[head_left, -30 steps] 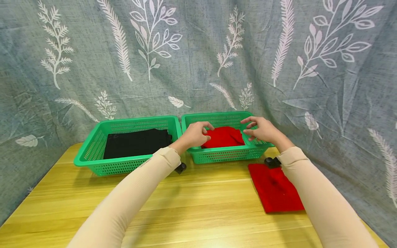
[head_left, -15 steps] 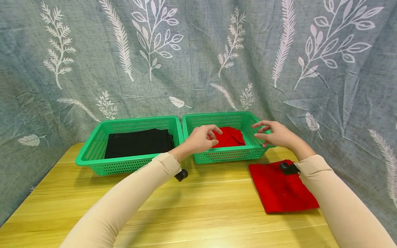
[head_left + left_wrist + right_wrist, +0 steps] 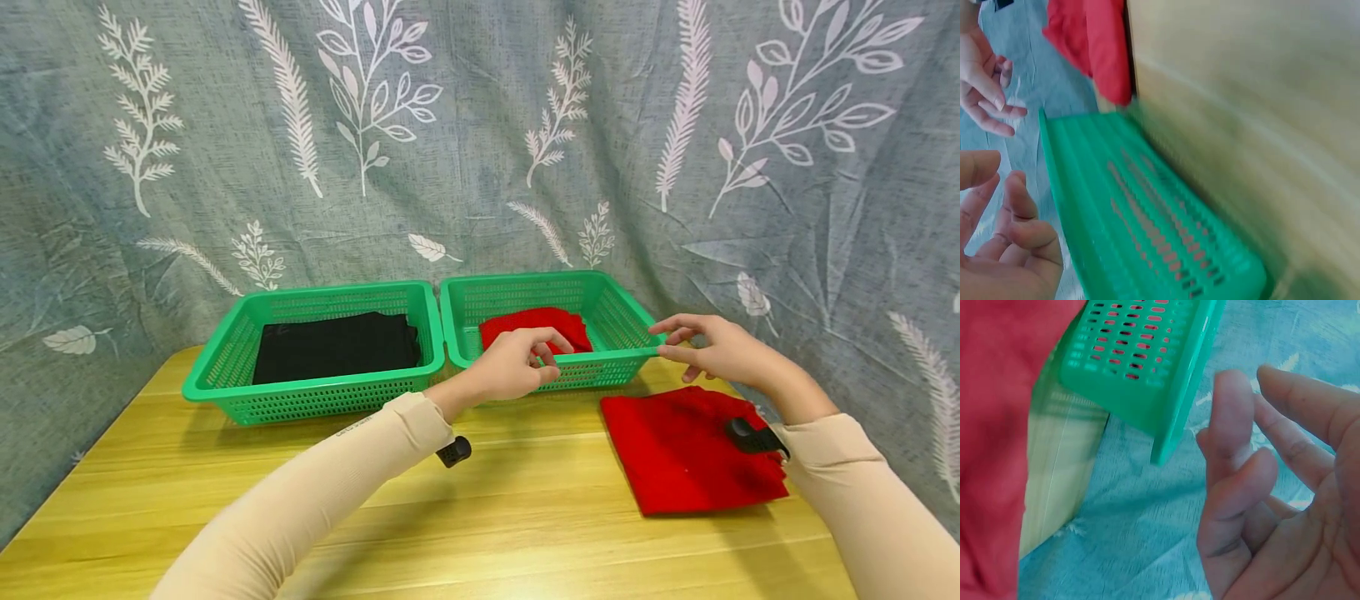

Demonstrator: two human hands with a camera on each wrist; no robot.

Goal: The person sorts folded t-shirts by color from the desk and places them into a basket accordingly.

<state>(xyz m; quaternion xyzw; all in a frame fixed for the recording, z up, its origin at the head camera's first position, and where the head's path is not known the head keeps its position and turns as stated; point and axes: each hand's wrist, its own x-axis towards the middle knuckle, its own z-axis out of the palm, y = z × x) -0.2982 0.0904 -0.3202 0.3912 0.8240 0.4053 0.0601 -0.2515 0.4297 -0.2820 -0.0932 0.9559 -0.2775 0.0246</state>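
Observation:
My left hand [image 3: 517, 364] hovers over the front rim of the right green basket [image 3: 615, 312], fingers loosely bent and holding nothing. A folded red cloth [image 3: 551, 321] lies inside that basket, partly hidden behind this hand. My right hand [image 3: 716, 350] is in the air beside the basket's right front corner, above the far end of a second red cloth [image 3: 675, 467] lying flat on the table. Its fingers are relaxed with nothing between them. In the right wrist view the right hand [image 3: 1279, 494] is apart from the basket's rim [image 3: 1175, 412].
A second green basket [image 3: 206, 342] stands at the left, its end against the right one, with folded black cloth [image 3: 337, 346] in it. Both sit on the wooden table [image 3: 480, 517]. A grey-blue leaf-patterned curtain [image 3: 480, 150] hangs close behind.
Both hands have drawn back from over the right basket, moving right and toward me. The right hand has travelled farther, uncovering more of the red cloth on the table.

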